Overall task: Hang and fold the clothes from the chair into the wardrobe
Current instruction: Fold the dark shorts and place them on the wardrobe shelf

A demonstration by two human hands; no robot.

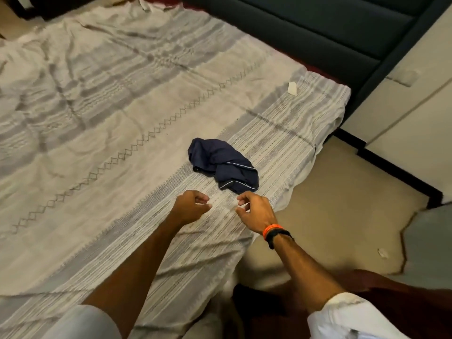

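Head view, looking down, near bed [122,118].

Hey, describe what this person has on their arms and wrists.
Both forearms are bare. Each arm ends in a short, light-coloured sleeve: the left sleeve looks pale grey, the right sleeve white. The right wrist carries two bands side by side, an orange band and a black band. The left wrist is bare.

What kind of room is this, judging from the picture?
Most likely a bedroom: a bed under a striped sheet, a dark padded headboard, and a crumpled navy garment on the sheet.
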